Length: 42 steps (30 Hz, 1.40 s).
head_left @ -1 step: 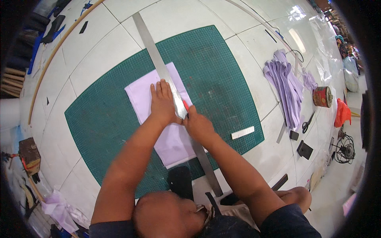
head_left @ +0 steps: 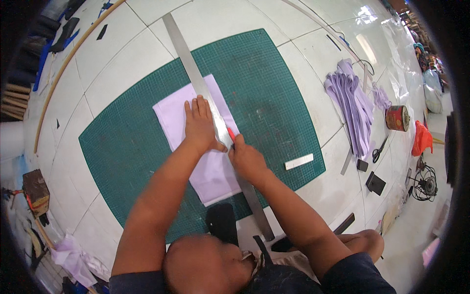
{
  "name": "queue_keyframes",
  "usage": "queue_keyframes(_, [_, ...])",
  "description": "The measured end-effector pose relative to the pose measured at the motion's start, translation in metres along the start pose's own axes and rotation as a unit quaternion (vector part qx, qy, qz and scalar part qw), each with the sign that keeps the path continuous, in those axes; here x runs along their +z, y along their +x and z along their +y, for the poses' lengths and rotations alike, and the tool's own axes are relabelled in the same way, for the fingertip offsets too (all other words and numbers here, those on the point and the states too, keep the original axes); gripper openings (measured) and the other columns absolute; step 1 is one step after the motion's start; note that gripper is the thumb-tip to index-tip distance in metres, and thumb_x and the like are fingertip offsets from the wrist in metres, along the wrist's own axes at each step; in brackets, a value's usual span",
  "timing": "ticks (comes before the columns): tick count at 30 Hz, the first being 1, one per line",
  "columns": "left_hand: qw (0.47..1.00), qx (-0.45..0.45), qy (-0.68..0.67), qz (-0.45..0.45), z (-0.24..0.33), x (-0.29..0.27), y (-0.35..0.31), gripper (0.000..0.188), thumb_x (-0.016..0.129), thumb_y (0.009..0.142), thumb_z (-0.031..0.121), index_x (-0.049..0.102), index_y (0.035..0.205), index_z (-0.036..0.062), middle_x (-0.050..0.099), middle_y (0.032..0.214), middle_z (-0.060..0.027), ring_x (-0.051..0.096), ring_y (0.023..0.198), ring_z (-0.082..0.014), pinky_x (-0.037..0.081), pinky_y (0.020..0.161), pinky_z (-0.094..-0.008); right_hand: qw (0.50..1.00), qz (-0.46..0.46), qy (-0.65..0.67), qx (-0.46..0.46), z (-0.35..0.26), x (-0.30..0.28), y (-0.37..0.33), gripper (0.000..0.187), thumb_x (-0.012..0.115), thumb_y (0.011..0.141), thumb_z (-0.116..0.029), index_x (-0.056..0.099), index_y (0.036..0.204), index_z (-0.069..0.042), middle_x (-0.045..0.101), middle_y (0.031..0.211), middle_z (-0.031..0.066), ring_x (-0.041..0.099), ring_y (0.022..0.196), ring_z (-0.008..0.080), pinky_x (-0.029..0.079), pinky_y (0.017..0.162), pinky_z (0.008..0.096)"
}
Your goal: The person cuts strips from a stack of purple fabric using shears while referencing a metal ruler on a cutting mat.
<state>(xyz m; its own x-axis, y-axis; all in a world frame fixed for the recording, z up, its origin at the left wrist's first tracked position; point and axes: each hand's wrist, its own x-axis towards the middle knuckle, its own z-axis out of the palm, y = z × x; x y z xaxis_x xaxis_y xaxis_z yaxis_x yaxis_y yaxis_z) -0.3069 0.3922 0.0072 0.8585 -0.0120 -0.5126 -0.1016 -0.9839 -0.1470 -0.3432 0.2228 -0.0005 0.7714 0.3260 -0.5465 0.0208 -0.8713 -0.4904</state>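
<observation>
A long steel ruler lies slantwise across a folded piece of lilac cloth on a green cutting mat. My left hand presses flat, fingers stretched forward, partly on the cloth and partly on the ruler. Its thumb reaches across the ruler toward my right hand. At the ruler's right edge my right hand is closed round a red utility knife. Only the knife's red front part shows; the rest is inside the fist, and I cannot make out its blade.
A white bar lies on the mat's right side. Beyond it on the tiles are a bundle of lilac strips, a round tin, black scissors and a black block. A wooden block stands at the left.
My right hand and the knife have shifted slightly toward me along the ruler's edge. My left hand stays pressed on the ruler and cloth.
</observation>
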Motion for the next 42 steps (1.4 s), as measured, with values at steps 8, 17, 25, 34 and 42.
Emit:
queue_keyframes(8, [1.000,-0.010,0.008,-0.002,-0.001,-0.001,-0.005,0.154,0.075,0.047,0.083,0.018,0.153,-0.0128,0.017,0.161,-0.0305,0.016,0.151,-0.0417,0.007,0.119,-0.0613,0.991,-0.088,-0.034,0.098,0.064,0.025,-0.141,0.030,0.053,0.098,-0.029,0.039,0.108,-0.005,0.067,0.083,0.0266,0.067,0.079,0.0470,0.052,0.070,0.0569])
queue_keyframes(17, [0.999,0.002,-0.032,-0.008,0.002,-0.005,0.003,0.158,0.081,0.044,0.077,0.013,0.151,-0.0160,0.014,0.159,-0.0352,0.012,0.151,-0.0446,0.005,0.120,-0.0604,0.993,-0.076,-0.069,0.064,0.100,0.020,-0.201,0.030,0.055,0.099,-0.028,0.040,0.109,-0.004,0.068,0.083,0.0244,0.067,0.076,0.0457,0.053,0.068,0.0541])
queue_keyframes(25, [1.000,-0.021,0.000,-0.006,0.002,-0.007,-0.001,0.152,0.081,0.045,0.078,0.021,0.152,-0.0118,0.020,0.160,-0.0304,0.021,0.150,-0.0425,0.009,0.120,-0.0599,0.999,-0.007,-0.044,-0.001,0.034,-0.027,-0.097,0.032,0.054,0.100,-0.030,0.039,0.109,-0.003,0.066,0.079,0.0277,0.066,0.074,0.0477,0.052,0.064,0.0590])
queue_keyframes(34, [1.000,-0.001,-0.020,-0.009,0.004,-0.006,0.000,0.149,0.083,0.045,0.077,0.021,0.156,-0.0015,0.019,0.160,-0.0289,0.017,0.150,-0.0436,0.011,0.119,-0.0612,0.994,0.081,0.047,-0.052,-0.066,-0.031,0.089,0.037,0.048,0.099,-0.033,0.040,0.110,0.001,0.066,0.096,0.0337,0.065,0.090,0.0523,0.050,0.081,0.0611])
queue_keyframes(42, [1.000,0.002,-0.028,0.005,-0.003,0.004,0.001,0.150,0.081,0.046,0.079,0.019,0.157,-0.0005,0.018,0.161,-0.0279,0.016,0.150,-0.0441,0.012,0.118,-0.0626,0.995,0.069,0.033,-0.059,-0.073,-0.027,0.109,0.040,0.049,0.098,-0.036,0.043,0.111,0.002,0.066,0.100,0.0335,0.066,0.096,0.0505,0.051,0.085,0.0579])
